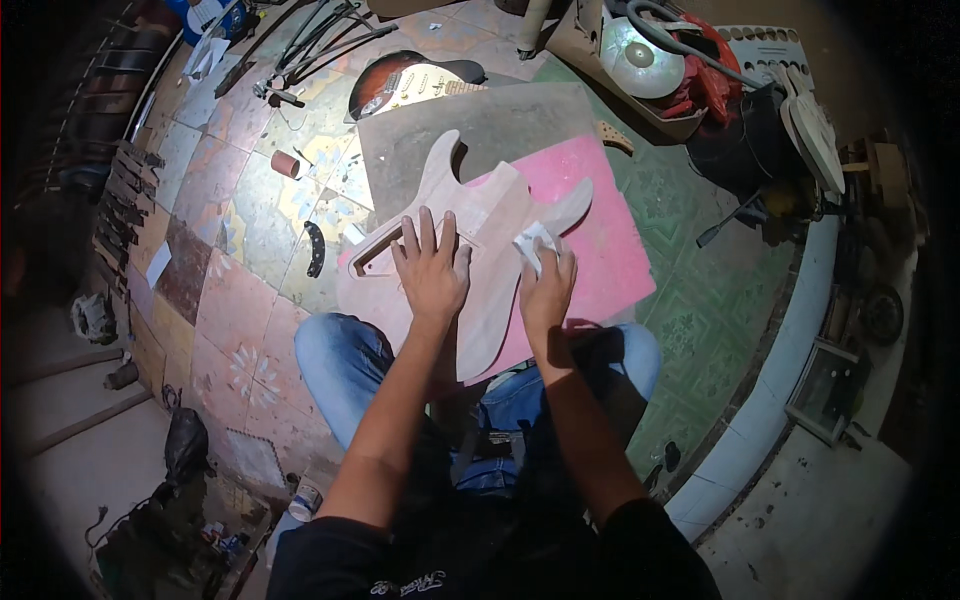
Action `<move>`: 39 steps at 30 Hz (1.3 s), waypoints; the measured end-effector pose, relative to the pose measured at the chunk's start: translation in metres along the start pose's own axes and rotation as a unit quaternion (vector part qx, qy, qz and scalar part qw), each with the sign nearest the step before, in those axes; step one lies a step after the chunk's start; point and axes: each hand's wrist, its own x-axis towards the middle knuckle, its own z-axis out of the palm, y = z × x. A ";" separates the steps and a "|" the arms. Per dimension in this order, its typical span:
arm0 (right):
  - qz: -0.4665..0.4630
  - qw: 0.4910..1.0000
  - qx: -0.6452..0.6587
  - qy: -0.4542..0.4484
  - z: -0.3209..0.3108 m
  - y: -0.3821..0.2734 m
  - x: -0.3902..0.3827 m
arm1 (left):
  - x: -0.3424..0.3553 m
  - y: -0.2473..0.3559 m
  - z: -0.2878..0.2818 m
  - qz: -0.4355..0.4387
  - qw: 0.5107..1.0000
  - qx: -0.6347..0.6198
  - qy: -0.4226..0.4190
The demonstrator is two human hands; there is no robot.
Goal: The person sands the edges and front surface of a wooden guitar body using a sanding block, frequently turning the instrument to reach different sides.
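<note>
A bare, pale wooden electric guitar body (493,215) lies across a pink sheet (622,262) in front of my knees, its two horns pointing away from me. My left hand (434,272) rests flat on it with fingers spread, beside and partly over the long routed cavity (376,257). At the right side of the body, my right hand (548,285) grips a folded white sheet (537,243) against the wood near the right horn. Whether that sheet is sandpaper or cloth cannot be made out.
A grey board (395,160) lies under the pink sheet's far side. Beyond it sits a sunburst guitar body (385,90). A black curved part (316,250) and a brown roll (286,163) lie on the tiles at left. A cluttered box (665,125) stands far right.
</note>
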 end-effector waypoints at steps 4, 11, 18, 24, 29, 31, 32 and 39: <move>-0.019 0.995 0.050 -0.081 -0.007 -0.028 -0.068 | 0.004 -0.002 -0.002 -0.031 0.999 0.013 0.010; 0.031 0.999 0.005 0.011 -0.001 0.007 0.034 | 0.004 0.010 -0.001 -0.012 1.000 0.012 0.009; -0.080 0.989 0.040 -0.121 0.012 0.019 -0.044 | 0.001 0.006 0.003 -0.016 1.000 0.021 -0.006; -0.021 0.994 0.103 -0.003 0.002 0.010 0.040 | 0.008 0.020 0.001 -0.043 0.999 0.021 0.016; -0.043 0.993 0.108 0.002 0.001 0.017 0.076 | 0.007 0.051 0.007 -0.128 0.991 -0.015 0.034; -0.042 0.992 0.120 0.008 0.000 0.018 0.082 | 0.000 0.065 0.012 -0.146 0.989 -0.014 0.016; -0.029 0.993 0.109 -0.018 0.000 0.018 0.079 | -0.002 0.067 0.016 -0.141 0.989 0.006 0.036; -0.068 0.984 0.086 -0.138 -0.028 0.012 -0.027 | -0.002 0.051 0.011 -0.091 0.995 0.044 0.009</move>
